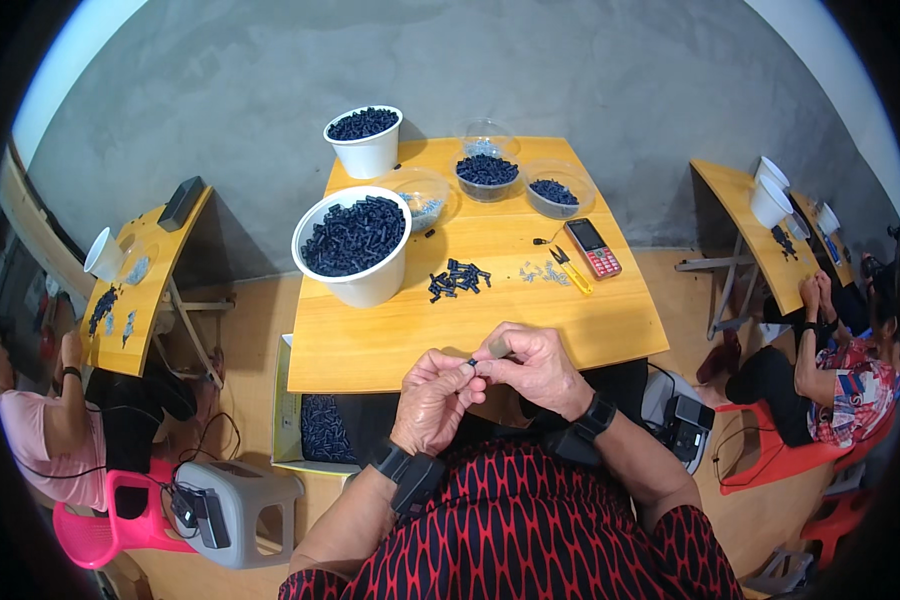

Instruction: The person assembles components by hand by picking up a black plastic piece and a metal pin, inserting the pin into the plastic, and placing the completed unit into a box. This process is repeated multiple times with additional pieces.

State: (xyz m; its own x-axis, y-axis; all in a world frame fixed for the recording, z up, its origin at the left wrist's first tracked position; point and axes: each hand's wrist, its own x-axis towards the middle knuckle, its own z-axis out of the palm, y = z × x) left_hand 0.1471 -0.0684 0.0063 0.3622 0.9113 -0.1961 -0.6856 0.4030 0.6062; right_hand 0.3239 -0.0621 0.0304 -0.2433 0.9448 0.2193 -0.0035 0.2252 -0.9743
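At the near edge of the wooden table (430, 345), my left hand (432, 402) and my right hand (537, 370) meet fingertip to fingertip. Both pinch a small black plastic piece (472, 362), mostly hidden by the thumbs. Beyond them lies a loose heap of short black tubular pieces (457, 281). To its right are scattered small silvery metal pieces (533, 272). Yellow-handled snips (572, 272) rest beside a red mobile phone (593, 248).
White tubs (365, 290) (368, 157) full of black pieces stand at the left. Clear bowls (486, 188) (560, 208) hold more parts. A box (288, 425) sits below the table. People work at side tables (160, 262) (745, 215); stools (235, 520) stand nearby.
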